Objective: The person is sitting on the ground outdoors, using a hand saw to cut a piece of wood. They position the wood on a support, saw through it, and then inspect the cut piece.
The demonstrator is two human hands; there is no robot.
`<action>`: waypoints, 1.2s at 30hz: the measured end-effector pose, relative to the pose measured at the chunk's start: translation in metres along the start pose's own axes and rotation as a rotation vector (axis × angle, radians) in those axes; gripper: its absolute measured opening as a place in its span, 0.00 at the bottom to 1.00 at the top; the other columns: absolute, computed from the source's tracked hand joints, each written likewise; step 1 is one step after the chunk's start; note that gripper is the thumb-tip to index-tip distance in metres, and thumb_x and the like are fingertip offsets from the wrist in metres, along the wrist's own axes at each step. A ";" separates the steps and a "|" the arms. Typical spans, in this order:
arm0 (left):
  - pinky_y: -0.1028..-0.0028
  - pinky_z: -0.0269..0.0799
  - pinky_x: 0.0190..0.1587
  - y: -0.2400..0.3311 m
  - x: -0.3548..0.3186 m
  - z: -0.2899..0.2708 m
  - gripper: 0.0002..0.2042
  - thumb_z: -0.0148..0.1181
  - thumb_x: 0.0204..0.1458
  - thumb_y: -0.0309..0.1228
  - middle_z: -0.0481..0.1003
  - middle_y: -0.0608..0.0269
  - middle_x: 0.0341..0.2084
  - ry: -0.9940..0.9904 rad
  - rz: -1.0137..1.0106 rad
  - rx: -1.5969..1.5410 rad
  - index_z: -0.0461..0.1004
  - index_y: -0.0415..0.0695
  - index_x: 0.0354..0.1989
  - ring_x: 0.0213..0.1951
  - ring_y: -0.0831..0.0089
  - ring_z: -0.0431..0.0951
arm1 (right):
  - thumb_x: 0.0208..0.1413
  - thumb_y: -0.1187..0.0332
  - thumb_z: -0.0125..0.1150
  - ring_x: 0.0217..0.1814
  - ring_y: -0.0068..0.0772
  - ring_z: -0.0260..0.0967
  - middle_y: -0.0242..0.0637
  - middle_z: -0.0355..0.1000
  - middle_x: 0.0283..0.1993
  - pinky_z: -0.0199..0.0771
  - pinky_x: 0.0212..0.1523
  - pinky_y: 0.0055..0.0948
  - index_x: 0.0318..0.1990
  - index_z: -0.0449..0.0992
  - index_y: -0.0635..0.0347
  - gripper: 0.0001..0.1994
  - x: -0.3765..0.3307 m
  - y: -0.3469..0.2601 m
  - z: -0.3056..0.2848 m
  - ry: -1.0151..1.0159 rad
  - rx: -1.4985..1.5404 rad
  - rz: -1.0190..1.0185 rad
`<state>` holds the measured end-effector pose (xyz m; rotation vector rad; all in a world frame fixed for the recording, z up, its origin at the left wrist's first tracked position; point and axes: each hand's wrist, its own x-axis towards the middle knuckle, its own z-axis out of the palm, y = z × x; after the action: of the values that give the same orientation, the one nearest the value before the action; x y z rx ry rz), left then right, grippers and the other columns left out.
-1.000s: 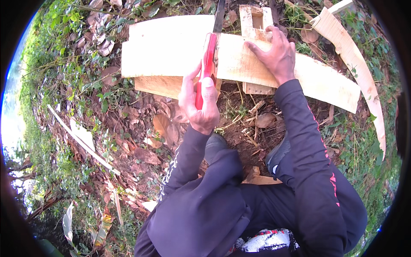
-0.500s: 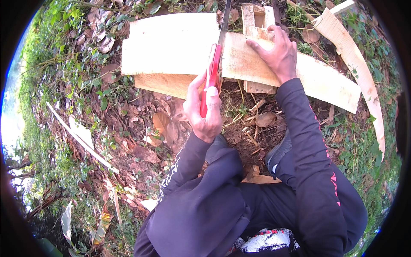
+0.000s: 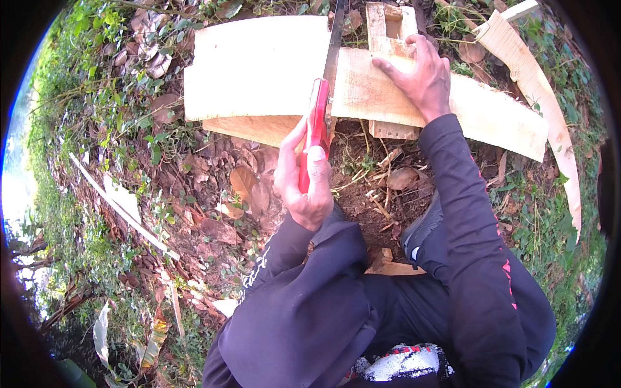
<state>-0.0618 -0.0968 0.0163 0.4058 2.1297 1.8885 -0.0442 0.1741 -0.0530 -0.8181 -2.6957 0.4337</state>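
Note:
My left hand (image 3: pixel 305 191) is closed round the red handle of a handsaw (image 3: pixel 316 119), its thumb along the near side. The saw's blade (image 3: pixel 334 55) points away from me and crosses a pale wooden board (image 3: pixel 495 116). To the right of the blade, my right hand (image 3: pixel 427 83) grips this board, thumb flat on top and fingers bent over its far edge. Beneath the board sits a pale wooden block (image 3: pixel 392 46) with a rectangular hollow at its far end. How deep the blade sits in the wood is hard to make out.
A long curved wooden offcut (image 3: pixel 550 107) lies at the far right. Thin wooden strips (image 3: pixel 126 213) rest among leaves on the left. My shoe (image 3: pixel 424 226) stands on bare soil near small wood pieces (image 3: pixel 388 264). Green plants surround the spot.
My left hand has drawn the saw toward me. The board has tipped slightly, its right end shifting away from me and its left part nearer. My right hand stays in place on it.

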 end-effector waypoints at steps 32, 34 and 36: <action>0.68 0.72 0.57 0.027 -0.064 -0.053 0.25 0.55 0.63 0.31 0.77 0.33 0.49 -0.068 0.009 0.015 0.63 0.22 0.61 0.50 0.61 0.81 | 0.49 0.25 0.58 0.37 0.35 0.65 0.34 0.65 0.31 0.60 0.40 0.38 0.29 0.62 0.51 0.35 -0.002 0.004 0.012 0.102 0.026 0.109; 0.68 0.73 0.55 0.023 -0.067 -0.062 0.24 0.56 0.62 0.31 0.77 0.33 0.50 -0.055 0.016 0.019 0.64 0.22 0.60 0.50 0.60 0.81 | 0.49 0.25 0.58 0.37 0.35 0.65 0.34 0.66 0.32 0.60 0.40 0.39 0.28 0.62 0.51 0.35 -0.003 0.005 0.013 0.109 0.025 0.088; 0.69 0.75 0.53 0.020 -0.068 -0.067 0.24 0.57 0.61 0.30 0.77 0.34 0.50 -0.034 0.028 0.021 0.65 0.22 0.59 0.49 0.60 0.82 | 0.51 0.26 0.56 0.38 0.35 0.65 0.34 0.67 0.32 0.60 0.42 0.40 0.28 0.63 0.51 0.34 -0.004 0.008 0.011 0.120 -0.021 0.054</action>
<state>-0.0234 -0.1817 0.0447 0.4714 2.1345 1.8620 -0.0415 0.1757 -0.0669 -0.8947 -2.5776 0.3568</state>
